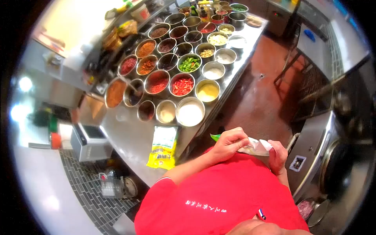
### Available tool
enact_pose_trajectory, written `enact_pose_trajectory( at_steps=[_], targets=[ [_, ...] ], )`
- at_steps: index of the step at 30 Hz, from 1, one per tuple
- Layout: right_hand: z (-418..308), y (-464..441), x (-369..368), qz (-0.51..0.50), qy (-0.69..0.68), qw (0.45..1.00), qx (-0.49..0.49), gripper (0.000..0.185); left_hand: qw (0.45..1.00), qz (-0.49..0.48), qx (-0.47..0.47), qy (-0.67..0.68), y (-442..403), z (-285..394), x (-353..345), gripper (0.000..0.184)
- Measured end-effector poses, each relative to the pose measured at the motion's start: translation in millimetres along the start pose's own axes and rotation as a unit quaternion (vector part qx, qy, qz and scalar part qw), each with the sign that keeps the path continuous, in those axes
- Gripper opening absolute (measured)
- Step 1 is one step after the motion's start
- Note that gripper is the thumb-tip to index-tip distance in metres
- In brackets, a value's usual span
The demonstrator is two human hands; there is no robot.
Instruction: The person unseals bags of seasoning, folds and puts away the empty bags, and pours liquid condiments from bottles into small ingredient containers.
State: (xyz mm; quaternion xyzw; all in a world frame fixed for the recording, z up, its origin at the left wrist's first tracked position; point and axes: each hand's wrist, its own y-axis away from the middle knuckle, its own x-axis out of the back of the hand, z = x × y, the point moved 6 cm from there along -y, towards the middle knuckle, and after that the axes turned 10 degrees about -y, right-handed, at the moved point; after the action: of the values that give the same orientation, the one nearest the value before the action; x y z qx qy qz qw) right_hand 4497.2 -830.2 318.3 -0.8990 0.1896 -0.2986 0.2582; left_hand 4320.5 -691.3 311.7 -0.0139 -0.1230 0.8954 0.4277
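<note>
A white packet lay between the two hands, its long axis running roughly crosswise from the left hand to the right hand. Neither hand was clearly nearer: both grasped it, the left with bent fingers at one end, the right curled about the other. A green corner stuck out beyond the left hand, seemingly part of the same packet, though the fingers hid the join. The packet was raised just in front of the red shirt, past the edge of the desk rather than over it, so the desk and all its things were on the left hand's side.

To the left of the left hand, a yellow packet lay flat near that edge. Ahead and to the left stood a pot of white contents, the large one nearest the left hand, with a pot of yellow contents just beyond it. Farther out, rows of metal pots held chopped red pieces and green ones.

The desk was shiny and metallic. Ahead of the right hand stretched a reddish floor; to its right stood a metal cabinet, with a dark round pan farther right.
</note>
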Motion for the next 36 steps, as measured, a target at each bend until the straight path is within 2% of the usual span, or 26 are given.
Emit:
enact_pose_trajectory(
  at_steps=[8, 11, 16, 17, 19, 20, 21, 23, 26, 29, 32, 35, 36],
  targets=[
    [36, -126, -15, -0.046, 0.007, 0.999, -0.007, 0.004, 0.995, 0.045, 0.004, 0.087, -78, -38, 63, 0.010],
    [46, -148, -17, -0.045, 0.047, 0.998, 0.018, 0.003, 0.994, 0.056, 0.005, 0.091, -93, -48, 73, 0.010],
    [65, -173, -28, -0.073, 0.019, 0.997, -0.001, 0.005, 0.993, 0.057, 0.044, 0.089, -112, -69, 88, 0.010],
    [70, -180, -29, -0.080, 0.008, 0.997, -0.001, 0.005, 0.989, 0.035, 0.078, 0.119, -115, -79, 90, 0.011],
    [81, -193, -35, -0.101, 0.003, 0.995, -0.003, 0.006, 0.982, 0.052, 0.070, 0.168, -128, -99, 96, 0.015],
    [86, -197, -37, -0.111, -0.001, 0.994, -0.005, 0.007, 0.988, 0.097, 0.058, 0.104, -138, -103, 106, 0.018],
    [92, -202, -38, -0.122, -0.010, 0.993, -0.003, 0.008, 0.970, 0.119, 0.096, 0.189, -143, -130, 110, 0.022],
    [103, -213, -40, -0.138, -0.029, 0.990, 0.009, 0.009, 0.897, 0.251, 0.199, 0.306, -157, -169, 135, 0.028],
    [118, -230, -32, -0.147, -0.031, 0.988, 0.018, 0.009, 0.863, 0.348, 0.266, 0.253, -179, -238, 174, 0.035],
    [134, -241, -20, -0.153, -0.033, 0.987, 0.025, 0.009, 0.811, 0.430, 0.337, 0.211, -206, -253, 201, 0.036],
    [153, -251, -7, -0.145, -0.034, 0.989, 0.019, 0.009, 0.834, 0.408, 0.324, 0.183, -229, -302, 224, 0.032],
    [171, -258, 6, -0.142, -0.034, 0.989, 0.004, 0.009, 0.859, 0.407, 0.306, 0.052, -249, -302, 239, 0.027],
    [176, -260, 9, -0.143, -0.033, 0.989, -0.001, 0.009, 0.859, 0.407, 0.307, -0.040, -259, -275, 239, 0.021]
  ],
)
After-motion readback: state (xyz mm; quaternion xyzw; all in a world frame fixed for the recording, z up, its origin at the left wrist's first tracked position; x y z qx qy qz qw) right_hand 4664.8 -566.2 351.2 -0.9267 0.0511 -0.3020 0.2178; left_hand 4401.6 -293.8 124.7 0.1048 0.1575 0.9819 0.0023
